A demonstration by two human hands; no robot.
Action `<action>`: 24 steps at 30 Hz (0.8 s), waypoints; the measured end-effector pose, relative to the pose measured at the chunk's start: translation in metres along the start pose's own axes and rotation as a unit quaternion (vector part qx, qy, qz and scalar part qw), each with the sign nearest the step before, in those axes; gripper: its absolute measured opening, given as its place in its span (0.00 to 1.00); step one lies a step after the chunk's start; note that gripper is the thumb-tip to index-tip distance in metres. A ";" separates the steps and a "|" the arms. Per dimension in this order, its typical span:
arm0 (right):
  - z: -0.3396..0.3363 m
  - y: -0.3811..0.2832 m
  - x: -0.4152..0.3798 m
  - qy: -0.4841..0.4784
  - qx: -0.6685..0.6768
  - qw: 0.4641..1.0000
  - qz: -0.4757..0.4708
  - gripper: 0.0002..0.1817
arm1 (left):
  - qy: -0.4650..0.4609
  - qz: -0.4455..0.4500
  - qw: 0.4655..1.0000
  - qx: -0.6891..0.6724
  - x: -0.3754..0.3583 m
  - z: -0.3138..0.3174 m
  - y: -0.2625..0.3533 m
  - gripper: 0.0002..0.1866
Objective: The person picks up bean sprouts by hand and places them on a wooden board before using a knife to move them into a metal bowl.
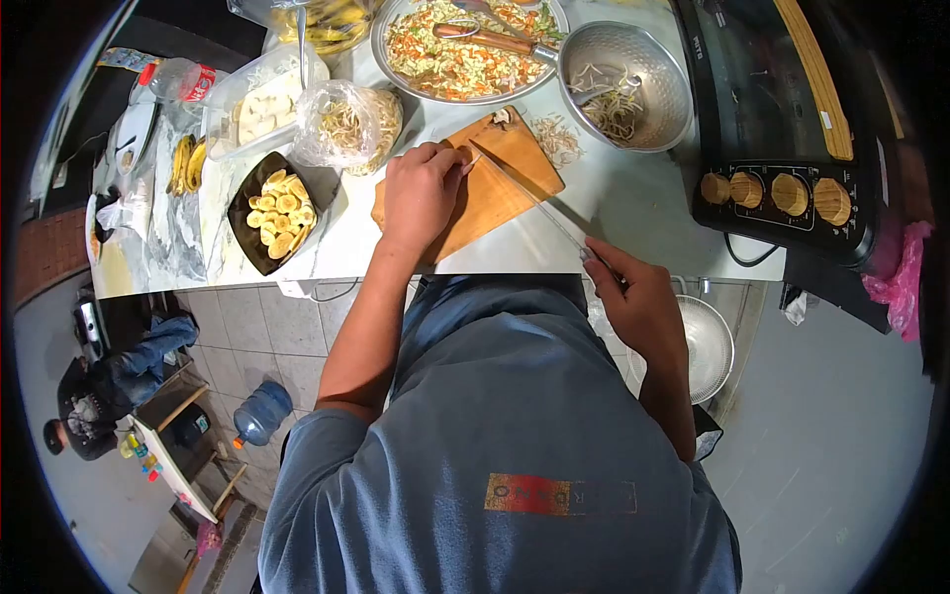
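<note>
My right hand (638, 302) grips the handle of a long knife (534, 201), whose blade reaches up and left over a wooden cutting board (505, 213). Near the blade's tip, my left hand (421, 193) rests on the board with its fingers closed. Something small and pale shows at those fingertips, too small to name. At the board's far corner lies a small whitish-brown scrap (503, 117). Thin sprout trimmings (556, 141) are scattered just beyond the board's right side. A clear plastic bag of bean sprouts (348, 127) sits behind my left hand.
A hammered metal bowl (673, 99) holds some sprouts. Beside it stands a big tray (386, 74) of chopped vegetables. Left are a black dish (240, 220) of banana slices and a plastic tub (223, 117). An oven (782, 193) stands right; a person (89, 396) is at far left.
</note>
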State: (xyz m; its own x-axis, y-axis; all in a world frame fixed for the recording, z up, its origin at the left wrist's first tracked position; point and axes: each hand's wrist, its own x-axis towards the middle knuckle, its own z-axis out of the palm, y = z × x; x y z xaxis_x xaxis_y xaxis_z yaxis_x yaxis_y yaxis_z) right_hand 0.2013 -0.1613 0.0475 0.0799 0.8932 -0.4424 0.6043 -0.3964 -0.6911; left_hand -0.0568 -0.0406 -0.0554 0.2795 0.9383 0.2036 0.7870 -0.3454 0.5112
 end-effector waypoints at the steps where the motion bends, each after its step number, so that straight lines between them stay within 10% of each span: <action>1: 0.000 0.000 0.000 0.000 0.000 1.000 0.000 0.20 | -0.003 -0.001 1.000 0.001 0.000 0.000 0.000 0.07; 24: -0.005 -0.010 0.004 -0.006 -0.046 0.999 -0.001 0.20 | 0.013 0.013 1.000 -0.016 0.003 0.002 -0.002 0.04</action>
State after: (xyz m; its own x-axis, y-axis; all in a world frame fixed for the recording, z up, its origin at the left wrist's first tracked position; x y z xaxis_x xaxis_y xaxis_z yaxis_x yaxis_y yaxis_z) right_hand 0.1998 -0.1531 0.0554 0.0693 0.8910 -0.4488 0.6741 -0.3734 -0.6373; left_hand -0.0563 -0.0370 -0.0579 0.2845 0.9286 0.2382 0.7619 -0.3698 0.5318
